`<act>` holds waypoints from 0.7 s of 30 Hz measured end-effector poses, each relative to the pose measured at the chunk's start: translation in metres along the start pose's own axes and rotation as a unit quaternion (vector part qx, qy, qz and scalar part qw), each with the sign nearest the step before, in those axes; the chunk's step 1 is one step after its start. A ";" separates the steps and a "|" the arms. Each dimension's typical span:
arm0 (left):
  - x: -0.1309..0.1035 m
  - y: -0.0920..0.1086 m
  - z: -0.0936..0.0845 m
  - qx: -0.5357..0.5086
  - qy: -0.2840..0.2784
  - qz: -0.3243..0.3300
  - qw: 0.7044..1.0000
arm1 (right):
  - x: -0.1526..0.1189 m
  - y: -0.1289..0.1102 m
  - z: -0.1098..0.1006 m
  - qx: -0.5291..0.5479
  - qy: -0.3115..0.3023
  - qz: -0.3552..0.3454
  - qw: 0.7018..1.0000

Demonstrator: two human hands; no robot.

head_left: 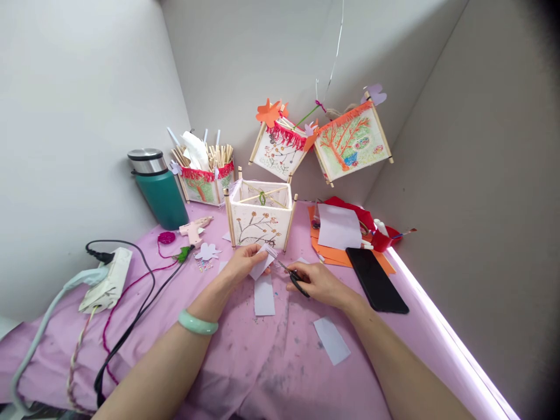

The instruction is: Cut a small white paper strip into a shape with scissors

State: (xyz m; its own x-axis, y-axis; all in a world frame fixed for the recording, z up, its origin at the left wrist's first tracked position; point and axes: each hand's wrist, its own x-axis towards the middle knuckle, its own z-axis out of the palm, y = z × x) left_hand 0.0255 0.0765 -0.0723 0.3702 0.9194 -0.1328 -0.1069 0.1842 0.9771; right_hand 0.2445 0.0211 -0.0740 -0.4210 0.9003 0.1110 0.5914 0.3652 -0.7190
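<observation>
Paper (261, 263), one piece, sits pinched in the left hand (243, 261); the right hand (320, 284) grips one pair of scissors (294, 278).

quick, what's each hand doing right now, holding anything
Left hand: closed, holding a pale paper strip.
Right hand: closed, holding scissors.

1. Surface (286, 376): pinkish purple, speckled with dark marks.
2. Held paper (260, 265): pale lilac.
3. Scissors (299, 284): black handles.
4. White box (245, 211), near the far edge: brown branches, orange blossoms.
5. Bottle (163, 199), far left corner: teal, silver lid.
6. Phone (377, 280), by the right edge: black.
7. Yarn ball (167, 237), towards the left edge: magenta.
</observation>
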 end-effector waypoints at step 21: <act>0.000 0.000 0.000 0.010 0.003 -0.009 1.000 | 0.000 -0.003 -0.002 -0.040 0.007 0.009 0.999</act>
State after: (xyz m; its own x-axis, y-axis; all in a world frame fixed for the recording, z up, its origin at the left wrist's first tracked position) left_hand 0.0257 0.0763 -0.0726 0.3668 0.9180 -0.1509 -0.0822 0.1936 0.9776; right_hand 0.2434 0.0206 -0.0704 -0.4005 0.9098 0.1095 0.6518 0.3668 -0.6638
